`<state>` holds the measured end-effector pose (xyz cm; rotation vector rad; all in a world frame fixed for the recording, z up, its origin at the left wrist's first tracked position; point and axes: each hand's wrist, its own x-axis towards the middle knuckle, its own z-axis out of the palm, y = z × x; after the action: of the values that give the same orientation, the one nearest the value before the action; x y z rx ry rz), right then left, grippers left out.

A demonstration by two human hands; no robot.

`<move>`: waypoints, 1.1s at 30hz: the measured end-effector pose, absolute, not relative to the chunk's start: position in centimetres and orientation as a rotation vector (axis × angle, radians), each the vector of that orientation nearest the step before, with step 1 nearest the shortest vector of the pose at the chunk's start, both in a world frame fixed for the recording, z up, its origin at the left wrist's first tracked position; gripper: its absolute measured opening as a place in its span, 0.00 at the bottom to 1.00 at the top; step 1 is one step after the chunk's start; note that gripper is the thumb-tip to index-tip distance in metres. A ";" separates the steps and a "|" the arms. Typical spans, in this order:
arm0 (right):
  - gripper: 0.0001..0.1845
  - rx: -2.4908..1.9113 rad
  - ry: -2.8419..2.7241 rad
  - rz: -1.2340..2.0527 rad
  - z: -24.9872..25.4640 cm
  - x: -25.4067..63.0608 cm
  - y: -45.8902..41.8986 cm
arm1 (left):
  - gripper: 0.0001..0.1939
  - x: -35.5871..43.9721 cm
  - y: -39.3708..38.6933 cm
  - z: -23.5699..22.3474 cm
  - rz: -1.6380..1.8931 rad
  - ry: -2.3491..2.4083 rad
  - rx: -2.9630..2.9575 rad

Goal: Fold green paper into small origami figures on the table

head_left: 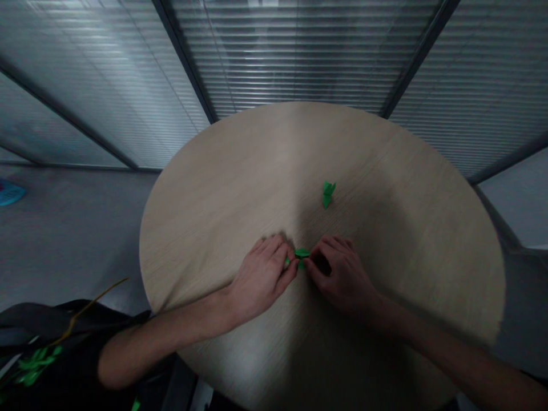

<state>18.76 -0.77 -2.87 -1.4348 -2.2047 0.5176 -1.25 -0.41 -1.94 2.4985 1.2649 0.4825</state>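
Observation:
Near the middle of the round table, a small piece of folded green paper (302,253) is pinched between both hands. My left hand (266,265) grips its left side with thumb and fingers together. From the right, my right hand (340,271) pinches the other side between thumb and forefinger. The fingers cover part of the paper, so its full shape is hidden. Beyond my right hand, a second folded green paper piece (328,194) lies on the wood, touched by neither hand.
The round wooden table (205,188) stands close to glass partitions with blinds (295,63). Left of it, a dark bag or cloth (72,354) carries several green pieces (38,362) and a thin yellow strand (92,302). A blue object (11,192) lies at the far left.

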 end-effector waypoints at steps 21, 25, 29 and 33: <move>0.09 -1.452 -2.195 0.533 -2.8 18.7 -0.4 | 0.08 -1.0 -0.4 -1.9 0.457 1.282 2.512; 0.09 -1.448 -2.194 0.529 -2.7 18.7 -0.4 | 0.08 -1.0 -0.4 -1.8 0.456 1.283 2.504; 0.11 -1.454 -2.179 0.548 -2.6 18.6 -0.3 | 0.07 -1.1 -0.4 -1.9 0.463 1.282 2.515; 0.11 -1.454 -2.174 0.534 -2.6 18.6 -0.3 | 0.07 -1.7 -0.7 -2.2 0.529 1.252 2.542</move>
<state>18.63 -0.28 -2.61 -1.4538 -2.1738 0.5340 -1.68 -0.68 -2.22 2.5421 1.2516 0.5295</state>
